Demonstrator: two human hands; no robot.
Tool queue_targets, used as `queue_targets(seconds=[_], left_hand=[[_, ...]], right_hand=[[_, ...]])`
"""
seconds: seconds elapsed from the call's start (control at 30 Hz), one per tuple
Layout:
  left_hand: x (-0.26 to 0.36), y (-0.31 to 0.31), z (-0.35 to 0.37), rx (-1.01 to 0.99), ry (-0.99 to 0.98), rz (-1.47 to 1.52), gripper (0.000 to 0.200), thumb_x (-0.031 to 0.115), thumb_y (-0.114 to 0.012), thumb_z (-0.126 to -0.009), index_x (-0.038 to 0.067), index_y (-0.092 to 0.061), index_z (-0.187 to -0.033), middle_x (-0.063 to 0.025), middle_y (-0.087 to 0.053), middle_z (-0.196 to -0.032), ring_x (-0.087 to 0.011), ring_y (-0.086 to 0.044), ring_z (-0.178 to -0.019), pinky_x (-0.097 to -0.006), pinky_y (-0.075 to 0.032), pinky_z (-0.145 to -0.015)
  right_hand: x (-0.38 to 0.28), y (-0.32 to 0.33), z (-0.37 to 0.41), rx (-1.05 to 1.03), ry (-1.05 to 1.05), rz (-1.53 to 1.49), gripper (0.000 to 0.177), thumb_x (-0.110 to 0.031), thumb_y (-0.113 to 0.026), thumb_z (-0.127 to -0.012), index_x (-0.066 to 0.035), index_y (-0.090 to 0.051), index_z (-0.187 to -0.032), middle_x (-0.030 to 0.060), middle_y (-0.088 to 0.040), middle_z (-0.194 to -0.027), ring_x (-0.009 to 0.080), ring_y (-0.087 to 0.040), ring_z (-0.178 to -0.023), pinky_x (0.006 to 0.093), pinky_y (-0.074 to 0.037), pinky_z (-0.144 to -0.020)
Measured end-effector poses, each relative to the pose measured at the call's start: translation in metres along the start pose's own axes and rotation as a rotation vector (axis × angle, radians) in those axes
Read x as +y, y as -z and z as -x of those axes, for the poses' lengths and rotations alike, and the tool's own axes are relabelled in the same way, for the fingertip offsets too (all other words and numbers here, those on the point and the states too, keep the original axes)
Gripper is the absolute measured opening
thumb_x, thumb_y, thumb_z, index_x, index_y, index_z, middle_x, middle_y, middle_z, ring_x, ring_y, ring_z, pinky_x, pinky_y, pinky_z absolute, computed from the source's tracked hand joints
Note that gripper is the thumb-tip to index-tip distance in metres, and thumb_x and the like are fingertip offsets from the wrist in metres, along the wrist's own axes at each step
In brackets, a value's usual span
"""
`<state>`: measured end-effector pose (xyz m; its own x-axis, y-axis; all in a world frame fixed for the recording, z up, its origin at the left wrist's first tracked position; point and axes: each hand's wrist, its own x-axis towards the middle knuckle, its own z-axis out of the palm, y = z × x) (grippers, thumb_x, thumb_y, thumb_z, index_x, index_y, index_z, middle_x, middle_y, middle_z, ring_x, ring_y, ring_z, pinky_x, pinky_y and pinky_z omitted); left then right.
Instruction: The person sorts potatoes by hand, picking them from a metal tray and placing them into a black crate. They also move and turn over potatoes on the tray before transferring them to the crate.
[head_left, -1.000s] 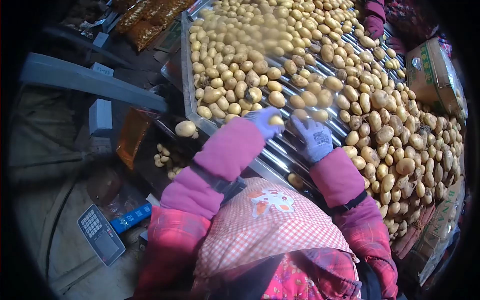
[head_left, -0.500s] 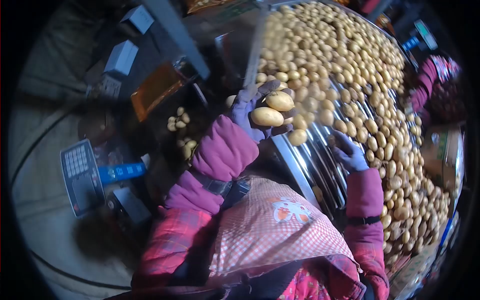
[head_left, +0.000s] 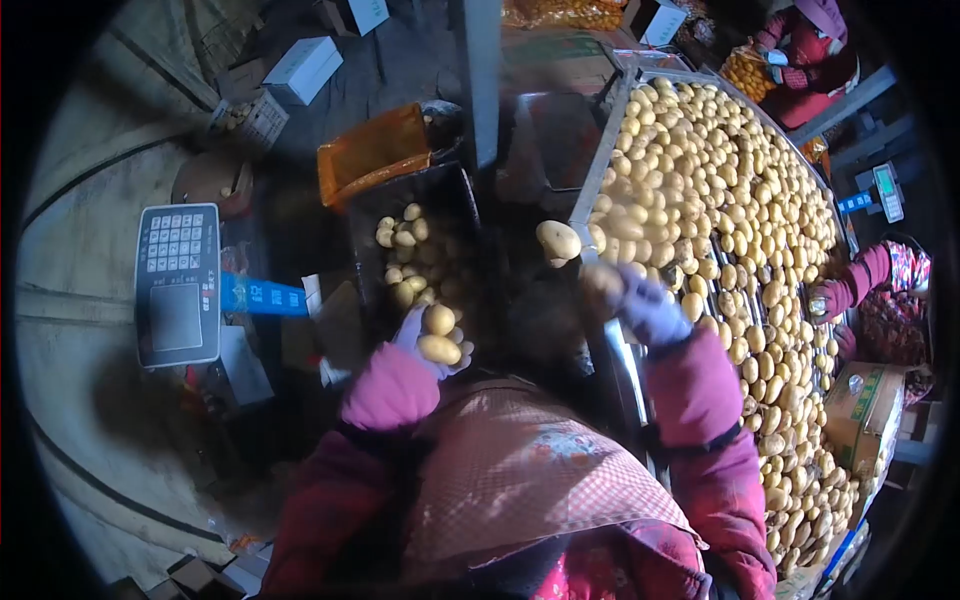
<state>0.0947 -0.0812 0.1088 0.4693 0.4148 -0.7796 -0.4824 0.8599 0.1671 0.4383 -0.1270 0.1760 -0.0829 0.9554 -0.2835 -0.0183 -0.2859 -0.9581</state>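
Note:
My left hand (head_left: 412,332), in a purple glove with a pink sleeve, is cupped around a few potatoes (head_left: 440,348). It is at the near end of a dark crate (head_left: 468,205), which has more potatoes (head_left: 402,232) inside. My right hand (head_left: 645,305), gloved alike and smeared by motion, is over the near left edge of the sorting table (head_left: 592,170). Just beyond its blurred fingertips, a pale potato (head_left: 558,241) shows against the dark gap between table and crate; whether those fingers grip anything, I cannot tell.
Potatoes (head_left: 725,180) cover most of the table. A scale display (head_left: 180,285) stands at left, with an orange-lined crate (head_left: 375,150) and a post (head_left: 480,80) ahead. Another person's sleeve (head_left: 862,280) reaches in from the right, near a cardboard box (head_left: 862,410). Another person (head_left: 810,60) is at the far right.
My left hand has moved left and down from the table edge to the crate, carrying potatoes. My right hand has lifted from the rollers toward the table's left edge. The view has turned left.

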Motion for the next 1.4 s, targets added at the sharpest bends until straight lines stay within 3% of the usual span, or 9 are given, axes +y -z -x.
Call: queue_targets(seconds=[0.1, 0.13, 0.23, 0.37, 0.57, 0.6, 0.67, 0.73, 1.4], left_hand=[[0.004, 0.034, 0.006, -0.159, -0.012, 0.082, 0.047, 0.056, -0.05, -0.09, 0.016, -0.064, -0.108, -0.0057, -0.064, -0.083, -0.0312, -0.062, -0.08, -0.0455, -0.05, -0.071], [0.006, 0.039, 0.006, -0.217, -0.042, 0.248, 0.044, 0.053, -0.051, -0.091, 0.017, -0.063, -0.112, -0.0079, -0.066, -0.096, -0.0306, -0.063, -0.087, -0.046, -0.052, -0.076], [0.021, 0.045, 0.026, -0.302, -0.265, 0.173, 0.041, 0.048, -0.054, -0.091, 0.019, -0.059, -0.12, -0.0102, -0.061, -0.119, -0.0319, -0.059, -0.108, -0.0485, -0.051, -0.086], [0.053, 0.056, 0.016, -0.337, -0.309, 0.264, 0.045, 0.049, -0.053, -0.091, 0.02, -0.056, -0.125, -0.0103, -0.057, -0.127, -0.0332, -0.053, -0.119, -0.0528, -0.049, -0.089], [0.092, 0.025, -0.006, -0.084, -0.444, 0.128, 0.034, 0.038, -0.055, -0.09, 0.015, -0.06, -0.114, -0.0105, -0.065, -0.103, -0.0314, -0.064, -0.094, -0.0491, -0.055, -0.079], [0.107, 0.061, -0.063, -0.383, -0.314, 0.03, 0.028, 0.029, -0.057, -0.089, 0.014, -0.06, -0.112, -0.0105, -0.065, -0.103, -0.0297, -0.064, -0.094, -0.0435, -0.056, -0.078], [0.095, 0.043, -0.061, -0.32, -0.672, -0.286, 0.026, 0.025, -0.057, -0.09, 0.015, -0.059, -0.114, -0.0085, -0.062, -0.108, -0.0284, -0.061, -0.104, -0.0404, -0.054, -0.082], [0.091, 0.035, -0.091, -0.38, -0.566, 0.017, 0.036, 0.03, -0.059, -0.091, 0.02, -0.054, -0.125, -0.007, -0.059, -0.118, -0.0316, -0.06, -0.105, -0.0477, -0.052, -0.088], [0.039, 0.091, -0.09, -0.015, -0.445, 0.151, 0.047, 0.043, -0.07, -0.082, 0.014, -0.058, -0.118, -0.0116, -0.06, -0.11, -0.0281, -0.062, -0.086, -0.0454, -0.054, -0.074]], right_hand=[[-0.058, 0.04, -0.072, 0.288, 0.317, 0.879, 0.039, -0.032, -0.06, -0.089, -0.005, -0.059, -0.117, 0.0058, -0.059, -0.1, 0.0191, -0.056, -0.095, 0.0338, -0.048, -0.077], [-0.034, 0.07, -0.1, 0.432, 0.281, 0.178, 0.038, -0.023, -0.058, -0.09, -0.005, -0.056, -0.123, 0.0066, -0.06, -0.108, 0.0241, -0.056, -0.107, 0.037, -0.05, -0.083], [-0.046, 0.032, -0.072, 0.472, 0.253, -0.112, 0.036, -0.019, -0.059, -0.093, -0.001, -0.057, -0.124, 0.0116, -0.061, -0.115, 0.0209, -0.062, -0.098, 0.0305, -0.051, -0.083], [0.026, -0.007, -0.014, 0.516, 0.252, 0.446, 0.028, -0.014, -0.054, -0.097, 0.003, -0.06, -0.118, 0.0057, -0.064, -0.1, 0.0117, -0.059, -0.09, 0.0255, -0.048, -0.082], [0.032, -0.045, 0.065, 0.352, 0.285, 1.198, 0.055, -0.014, -0.06, -0.086, -0.001, -0.043, -0.136, 0.0212, -0.051, -0.13, 0.0361, -0.048, -0.121, 0.0421, -0.037, -0.104], [0.024, -0.057, 0.068, 0.318, 0.235, 1.323, 0.059, -0.015, -0.06, -0.086, -0.002, -0.038, -0.14, 0.0211, -0.049, -0.133, 0.0361, -0.047, -0.123, 0.042, -0.036, -0.104], [0.093, -0.018, 0.08, 0.26, 0.201, 0.906, 0.061, -0.018, -0.056, -0.089, 0.0, -0.033, -0.142, 0.0186, -0.046, -0.137, 0.0351, -0.044, -0.126, 0.0412, -0.034, -0.107], [0.064, -0.068, 0.067, 0.504, -0.212, 0.111, 0.066, -0.02, -0.062, -0.082, -0.002, -0.037, -0.14, 0.0224, -0.054, -0.126, 0.0376, -0.051, -0.116, 0.0423, -0.041, -0.098], [0.061, -0.056, 0.052, 0.481, 0.066, 1.019, 0.066, -0.03, -0.06, -0.089, 0.0, -0.034, -0.141, 0.017, -0.052, -0.131, 0.0327, -0.049, -0.12, 0.0399, -0.037, -0.104]])
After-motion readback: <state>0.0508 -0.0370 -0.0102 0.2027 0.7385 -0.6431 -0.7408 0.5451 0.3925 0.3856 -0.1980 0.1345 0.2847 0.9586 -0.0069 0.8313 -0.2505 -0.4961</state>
